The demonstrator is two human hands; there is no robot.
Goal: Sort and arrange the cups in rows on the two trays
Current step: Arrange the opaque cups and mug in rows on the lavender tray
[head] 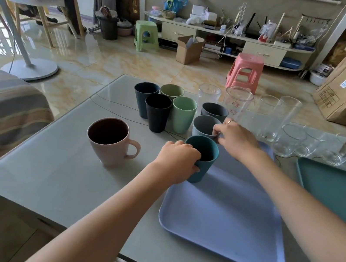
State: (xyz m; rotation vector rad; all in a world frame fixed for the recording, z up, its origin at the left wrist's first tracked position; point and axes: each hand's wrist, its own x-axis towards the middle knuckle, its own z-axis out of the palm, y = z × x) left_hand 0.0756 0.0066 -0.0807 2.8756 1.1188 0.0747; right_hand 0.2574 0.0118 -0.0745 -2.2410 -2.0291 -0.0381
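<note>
Our left hand curled its fingers round the teal cup, which stood on the far left corner of the blue tray, while our right hand pinched the rim of the grey cup just beyond it, at twelve o'clock. Four more plastic cups (dark and green) clustered at ten o'clock, the pink mug stood at nine o'clock, and the clear glasses and teal tray lay toward two and three o'clock.
</note>
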